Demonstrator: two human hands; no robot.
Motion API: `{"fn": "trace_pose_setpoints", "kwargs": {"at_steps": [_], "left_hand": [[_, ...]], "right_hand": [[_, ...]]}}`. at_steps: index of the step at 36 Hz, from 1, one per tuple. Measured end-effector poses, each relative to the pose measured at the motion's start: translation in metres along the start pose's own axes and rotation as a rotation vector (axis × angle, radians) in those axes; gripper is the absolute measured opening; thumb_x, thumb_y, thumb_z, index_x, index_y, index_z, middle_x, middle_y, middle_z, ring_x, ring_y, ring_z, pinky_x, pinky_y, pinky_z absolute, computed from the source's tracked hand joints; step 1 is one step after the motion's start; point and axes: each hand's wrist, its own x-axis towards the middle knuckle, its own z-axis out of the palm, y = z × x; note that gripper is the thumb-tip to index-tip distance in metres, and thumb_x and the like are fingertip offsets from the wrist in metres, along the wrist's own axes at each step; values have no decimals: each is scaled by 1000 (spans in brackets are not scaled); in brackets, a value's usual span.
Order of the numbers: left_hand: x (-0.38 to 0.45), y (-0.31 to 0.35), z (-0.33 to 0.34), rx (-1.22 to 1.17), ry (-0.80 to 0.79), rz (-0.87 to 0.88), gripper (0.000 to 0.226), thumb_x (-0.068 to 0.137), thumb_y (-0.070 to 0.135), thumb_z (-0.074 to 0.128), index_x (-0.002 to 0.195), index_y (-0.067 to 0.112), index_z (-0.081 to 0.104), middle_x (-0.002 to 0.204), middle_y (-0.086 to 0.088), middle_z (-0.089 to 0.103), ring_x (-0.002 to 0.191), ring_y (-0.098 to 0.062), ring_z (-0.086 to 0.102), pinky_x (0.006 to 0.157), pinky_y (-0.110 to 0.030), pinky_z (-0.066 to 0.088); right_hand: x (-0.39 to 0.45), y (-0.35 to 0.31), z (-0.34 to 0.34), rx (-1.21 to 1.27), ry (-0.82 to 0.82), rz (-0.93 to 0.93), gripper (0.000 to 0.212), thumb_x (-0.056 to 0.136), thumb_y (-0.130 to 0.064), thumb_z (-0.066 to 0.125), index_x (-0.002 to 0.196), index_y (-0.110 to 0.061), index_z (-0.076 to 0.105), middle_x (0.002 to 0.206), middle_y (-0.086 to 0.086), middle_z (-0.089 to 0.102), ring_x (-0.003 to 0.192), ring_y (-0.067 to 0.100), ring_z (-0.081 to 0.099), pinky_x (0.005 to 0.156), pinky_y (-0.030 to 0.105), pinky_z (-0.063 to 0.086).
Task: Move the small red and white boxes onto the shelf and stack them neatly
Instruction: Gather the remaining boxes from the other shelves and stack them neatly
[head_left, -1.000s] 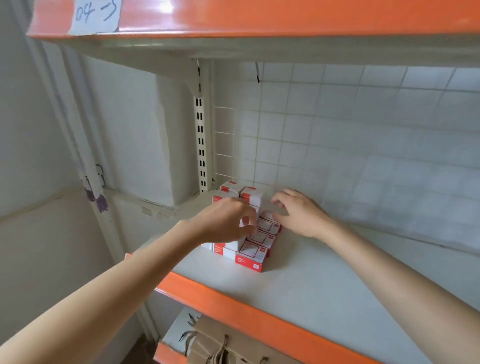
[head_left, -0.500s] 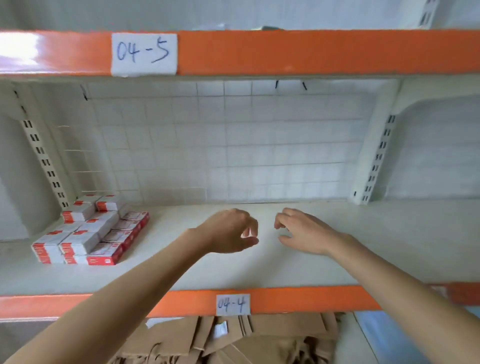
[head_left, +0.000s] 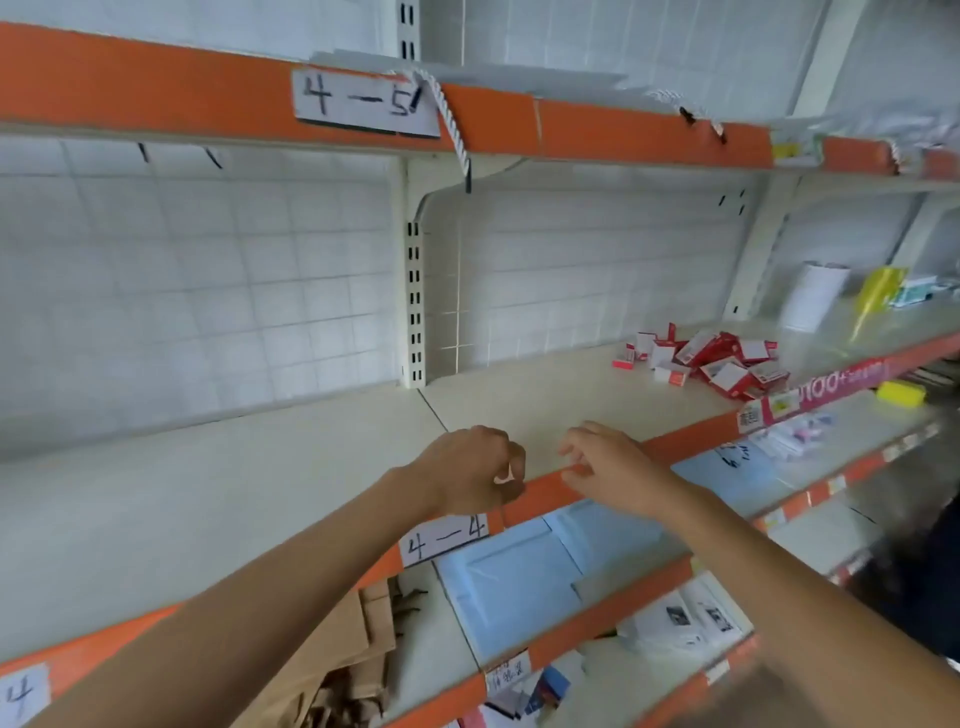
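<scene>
Boxes (head_left: 717, 364) (a loose heap) lie well right of both hands' empty, loosely curled fingers (head_left: 571, 447).

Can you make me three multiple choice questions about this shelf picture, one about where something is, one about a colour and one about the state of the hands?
1. Where does the loose pile of red and white boxes lie?
A. on the middle shelf, to the right of the hands
B. on the top shelf by the 4-5 label
C. on the lower shelf among the brown paper bags

2. What colour is the front edge of the shelf under the hands?
A. blue
B. orange
C. green

3. What are the left hand and right hand holding?
A. one box each
B. a paper bag between them
C. nothing

Answers: 1 A, the pile sits on the same shelf board, further right. 2 B, the strip bearing the 4-4 label is orange. 3 C, both hands hang over the shelf edge with loosely curled fingers and no box in them.
</scene>
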Motion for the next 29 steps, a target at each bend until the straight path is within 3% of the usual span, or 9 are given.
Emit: {"fn": "trace_pose_setpoints", "kwargs": {"at_steps": [9,14,18,24,29], "left_hand": [[119,29,26,-31,4,79,20,91,34,53,103,23,65,102,2,60,94,-15,58,74,-22,41],[192,37,28,-68,30,77,21,92,34,52,105,23,65,104,3,61,92,-14,57,76,-22,42],[239,39,28,-78,49,73,21,92,33,51,105,23,65,104,3,62,90,-13,56,76,-21,42],[281,43,39,-50,1,57,22,93,31,51,108,21,66,108,2,64,94,-14,59,74,-21,40],[305,44,42,-34,15,-8,20,92,33,51,103,23,66,104,3,64,87,-12,55,76,-24,43]], "right_hand": [[0,98,-9,20,-20,129,20,90,-19,56,107,-9,58,105,0,52,98,16,53,89,37,47],[35,152,-54,-65,-19,158,30,92,-21,54,120,-11,55,113,-1,51,100,13,52,90,30,46],[68,191,-77,-98,13,187,35,93,-24,53,126,-12,53,120,1,53,100,12,53,81,22,40],[96,247,-52,-112,-121,206,37,91,-30,54,124,-12,52,122,5,49,114,23,46,96,36,42],[130,285,-56,-98,-111,175,41,91,-30,52,128,-15,49,124,0,43,108,21,51,90,38,46]]}}
